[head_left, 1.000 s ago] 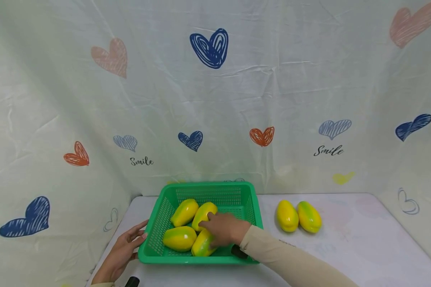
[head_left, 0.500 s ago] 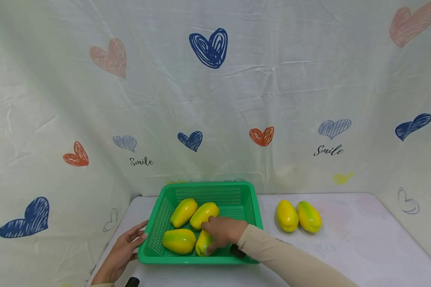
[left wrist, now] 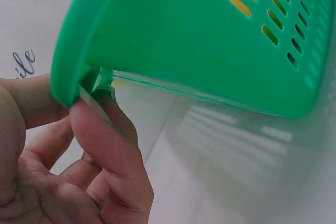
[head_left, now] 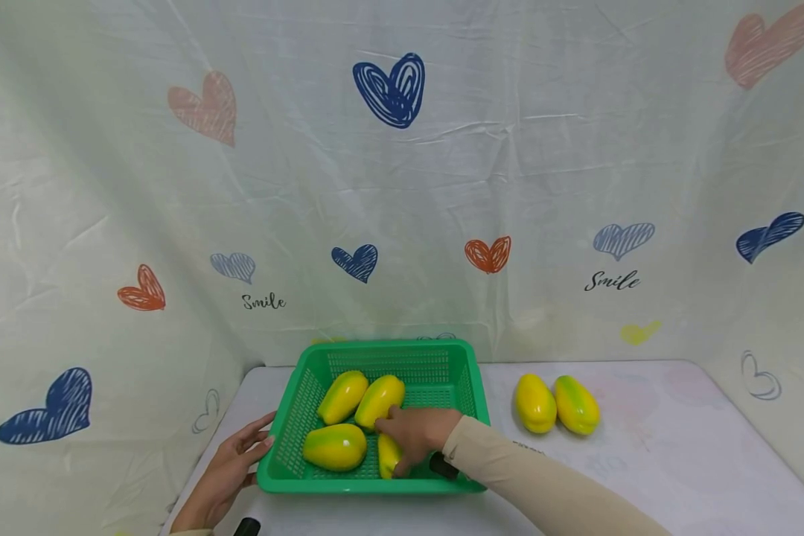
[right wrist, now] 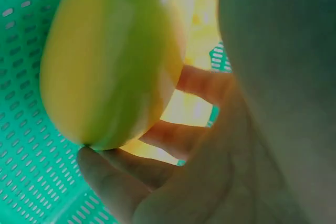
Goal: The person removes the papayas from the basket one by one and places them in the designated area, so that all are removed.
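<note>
In the head view a green plastic basket (head_left: 368, 485) stands on the table with several yellow-green papayas in it. My left hand (head_left: 224, 465) pinches the basket's left rim between thumb and fingers, clear in the left wrist view. My right hand (head_left: 418, 438) reaches into the basket and grips the front right papaya (right wrist: 113, 61), its fingers curled round the fruit. From the head view most of that papaya is hidden by the hand. Beside it lie one papaya (head_left: 335, 447) at front left, one (head_left: 380, 402) just behind the fingers and another (head_left: 344, 397) at back left.
Two more papayas, one (head_left: 536, 403) by the other (head_left: 578, 405), lie together on the white table (head_left: 677, 447) right of the basket. A pale cloth (head_left: 429, 179) printed with hearts hangs behind and at the sides.
The papaya under my right hand has shifted right and turned, away from the front left one. The papaya behind it has rocked slightly. My left hand stays on the rim.
</note>
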Demonstrator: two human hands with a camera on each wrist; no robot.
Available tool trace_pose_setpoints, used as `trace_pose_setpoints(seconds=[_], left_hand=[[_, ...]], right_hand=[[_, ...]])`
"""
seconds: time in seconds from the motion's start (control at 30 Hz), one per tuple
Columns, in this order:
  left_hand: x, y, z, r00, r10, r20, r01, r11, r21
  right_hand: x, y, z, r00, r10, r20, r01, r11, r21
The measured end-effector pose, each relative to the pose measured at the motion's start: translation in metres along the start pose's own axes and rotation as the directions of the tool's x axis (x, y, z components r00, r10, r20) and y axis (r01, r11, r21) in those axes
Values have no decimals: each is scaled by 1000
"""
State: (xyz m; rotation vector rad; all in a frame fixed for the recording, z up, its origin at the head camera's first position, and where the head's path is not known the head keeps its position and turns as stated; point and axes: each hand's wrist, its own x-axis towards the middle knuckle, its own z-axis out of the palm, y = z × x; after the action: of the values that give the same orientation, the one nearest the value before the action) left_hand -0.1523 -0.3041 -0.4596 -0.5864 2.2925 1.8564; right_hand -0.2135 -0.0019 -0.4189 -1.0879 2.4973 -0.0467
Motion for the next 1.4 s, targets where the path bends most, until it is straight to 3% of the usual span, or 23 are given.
trace_pose_setpoints(seconds=[0.2,0.53,1.0,1.17,1.4], left_hand=[[-1,1,0,1000,2,4,-2,1000,5],[-2,2,0,1000,13,5,-13,1000,-4],[-1,1,0,1000,-3,11,3,1000,9],[0,1,0,1000,-1,11,1,1000,8],[0,0,-1,1000,-7,26,7,1000,24]], right_hand=[[-5,5,3,999,21,24,-21,1000,2],[-13,11,3,990,129,64,-131,991,24],[-17,18,7,977,197,82,-198,980,4],[-18,20,7,977,196,78,-197,980,7],[-23,29,7,991,129,34,-130,991,24]])
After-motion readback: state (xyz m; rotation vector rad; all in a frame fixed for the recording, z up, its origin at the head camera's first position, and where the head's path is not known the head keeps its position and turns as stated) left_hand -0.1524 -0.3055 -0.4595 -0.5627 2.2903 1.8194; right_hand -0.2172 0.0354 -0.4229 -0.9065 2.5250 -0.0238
